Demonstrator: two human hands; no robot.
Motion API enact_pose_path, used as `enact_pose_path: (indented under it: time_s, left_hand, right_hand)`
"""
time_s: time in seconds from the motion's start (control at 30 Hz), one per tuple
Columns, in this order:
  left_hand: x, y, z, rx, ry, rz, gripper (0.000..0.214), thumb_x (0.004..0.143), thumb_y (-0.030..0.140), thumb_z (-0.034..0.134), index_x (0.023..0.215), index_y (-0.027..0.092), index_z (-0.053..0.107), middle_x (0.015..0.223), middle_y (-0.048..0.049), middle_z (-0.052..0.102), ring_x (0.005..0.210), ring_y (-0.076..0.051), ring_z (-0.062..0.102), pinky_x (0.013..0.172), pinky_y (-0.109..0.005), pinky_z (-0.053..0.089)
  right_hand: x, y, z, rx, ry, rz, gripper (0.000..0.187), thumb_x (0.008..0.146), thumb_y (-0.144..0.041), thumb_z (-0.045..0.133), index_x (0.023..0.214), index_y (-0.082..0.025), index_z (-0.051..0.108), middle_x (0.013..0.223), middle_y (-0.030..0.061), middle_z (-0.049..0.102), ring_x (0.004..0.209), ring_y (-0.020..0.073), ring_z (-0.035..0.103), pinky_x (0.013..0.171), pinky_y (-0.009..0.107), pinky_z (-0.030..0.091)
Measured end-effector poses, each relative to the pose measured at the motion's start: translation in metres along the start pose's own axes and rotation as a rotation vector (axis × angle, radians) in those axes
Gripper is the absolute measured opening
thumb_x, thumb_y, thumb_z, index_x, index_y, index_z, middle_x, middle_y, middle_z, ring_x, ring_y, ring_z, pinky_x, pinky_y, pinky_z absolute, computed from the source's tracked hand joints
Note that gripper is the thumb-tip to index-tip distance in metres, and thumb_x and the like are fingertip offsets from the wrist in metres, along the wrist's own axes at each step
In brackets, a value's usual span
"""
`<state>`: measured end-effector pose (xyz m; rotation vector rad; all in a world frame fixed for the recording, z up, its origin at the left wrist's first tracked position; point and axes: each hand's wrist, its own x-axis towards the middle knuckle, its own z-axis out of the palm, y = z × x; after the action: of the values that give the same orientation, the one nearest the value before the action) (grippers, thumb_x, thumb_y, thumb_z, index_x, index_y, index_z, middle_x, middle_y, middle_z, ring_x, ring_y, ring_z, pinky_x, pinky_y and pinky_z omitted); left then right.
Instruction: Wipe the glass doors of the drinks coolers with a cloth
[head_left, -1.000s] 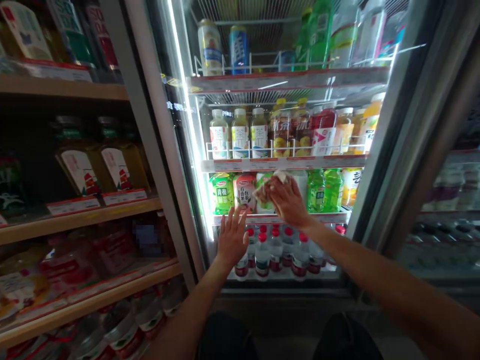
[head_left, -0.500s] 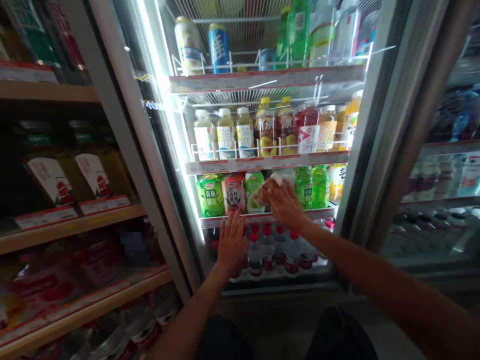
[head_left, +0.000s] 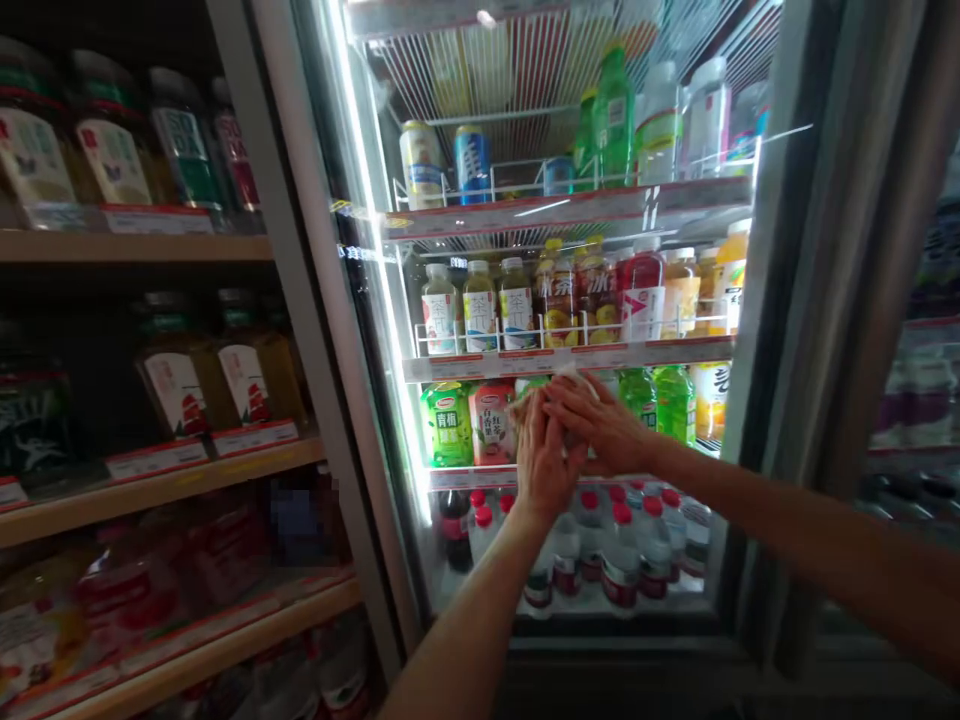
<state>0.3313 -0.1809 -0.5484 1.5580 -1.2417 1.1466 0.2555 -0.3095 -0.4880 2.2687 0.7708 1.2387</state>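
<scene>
Both my hands meet in front of the third shelf of a lit drinks fridge (head_left: 570, 215). My right hand (head_left: 600, 425) grips a pale bottle or packet (head_left: 534, 397) that I cannot make out well. My left hand (head_left: 546, 460) has come up under it, fingers raised and touching the same item. Just to the left stand a green bottle (head_left: 445, 425) and a pink-labelled bottle (head_left: 492, 422). Behind my right hand are green bottles (head_left: 660, 400).
Red-capped water bottles (head_left: 622, 545) fill the fridge's bottom shelf. Tea and juice bottles (head_left: 517, 305) line the shelf above my hands, cans (head_left: 450, 165) the top one. The fridge door frame (head_left: 795, 320) stands at the right. Wooden shelves (head_left: 157, 490) with drinks run along the left.
My left hand rose from the shelf edge by the water bottles and joined my right hand on the held item. The camera tilted up a little.
</scene>
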Motion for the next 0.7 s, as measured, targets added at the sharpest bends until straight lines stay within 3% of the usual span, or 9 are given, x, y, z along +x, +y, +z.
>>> enact_pose_path:
  time_s: [0.1, 0.2, 0.33, 0.4, 0.5, 0.63, 0.7]
  left_hand:
    - [0.030, -0.003, 0.005, 0.109, 0.036, 0.009, 0.045, 0.087, 0.030, 0.047, 0.130, 0.016, 0.038, 0.147, -0.0168, 0.028, 0.139, -0.028, 0.022, 0.111, -0.051, 0.025]
    - [0.053, -0.014, -0.006, 0.131, 0.088, 0.097, 0.031, 0.087, 0.019, 0.043, 0.117, 0.018, 0.046, 0.144, -0.0130, 0.034, 0.138, -0.024, 0.023, 0.112, -0.047, 0.026]
    - [0.065, -0.032, -0.029, 0.160, 0.333, 0.046, 0.029, 0.085, 0.023, 0.048, 0.114, 0.017, 0.047, 0.134, -0.0146, 0.041, 0.131, -0.025, 0.033, 0.107, -0.046, 0.032]
    - [0.066, -0.033, -0.035, 0.150, 0.377, -0.015, 0.024, 0.085, 0.028, 0.052, 0.106, 0.017, 0.051, 0.120, -0.0125, 0.051, 0.120, -0.024, 0.044, 0.102, -0.043, 0.038]
    - [0.066, -0.021, -0.036, 0.013, 0.364, -0.083, 0.016, 0.090, 0.030, 0.044, 0.096, 0.019, 0.054, 0.102, -0.0068, 0.059, 0.104, -0.018, 0.054, 0.095, -0.036, 0.043]
    - [0.067, -0.004, -0.037, -0.184, 0.417, -0.201, 0.029, 0.090, 0.031, 0.042, 0.115, 0.018, 0.048, 0.125, -0.0096, 0.051, 0.120, -0.018, 0.047, 0.103, -0.034, 0.038]
    - [0.072, -0.009, -0.043, -0.185, 0.397, -0.169, 0.037, 0.088, 0.028, 0.045, 0.123, 0.018, 0.043, 0.131, -0.0107, 0.046, 0.125, -0.019, 0.043, 0.107, -0.036, 0.035]
  right_hand:
    - [-0.004, 0.038, -0.019, -0.089, -0.003, 0.044, 0.072, 0.081, -0.044, 0.050, 0.144, -0.020, 0.023, 0.149, 0.0125, 0.028, 0.140, 0.0250, 0.019, 0.113, 0.055, 0.013]
    - [-0.010, 0.061, -0.025, -0.191, 0.108, 0.219, 0.067, 0.084, -0.038, 0.049, 0.143, -0.023, 0.023, 0.150, 0.0106, 0.026, 0.140, 0.0253, 0.020, 0.112, 0.057, 0.012]
    - [-0.007, 0.041, -0.015, -0.131, 0.204, 0.322, 0.056, 0.086, -0.034, 0.048, 0.139, -0.022, 0.034, 0.145, 0.0109, 0.036, 0.137, 0.0246, 0.029, 0.111, 0.053, 0.023]
    - [0.009, 0.017, -0.007, 0.035, 0.249, 0.365, 0.047, 0.087, -0.029, 0.045, 0.133, -0.019, 0.044, 0.137, 0.0110, 0.047, 0.130, 0.0213, 0.040, 0.108, 0.045, 0.034]
    - [0.048, -0.016, 0.006, 0.423, 0.340, 0.541, 0.041, 0.085, -0.021, 0.041, 0.123, -0.016, 0.055, 0.127, 0.0102, 0.057, 0.119, 0.0186, 0.051, 0.103, 0.038, 0.042]
    - [0.096, -0.032, 0.019, 1.152, 0.397, 0.873, 0.044, 0.081, -0.023, 0.042, 0.123, -0.018, 0.053, 0.118, 0.0063, 0.063, 0.104, 0.0183, 0.061, 0.093, 0.038, 0.051]
    - [0.110, -0.028, 0.019, 1.408, 0.344, 0.858, 0.044, 0.081, -0.025, 0.042, 0.123, -0.020, 0.052, 0.112, 0.0049, 0.066, 0.097, 0.0172, 0.063, 0.086, 0.036, 0.054]
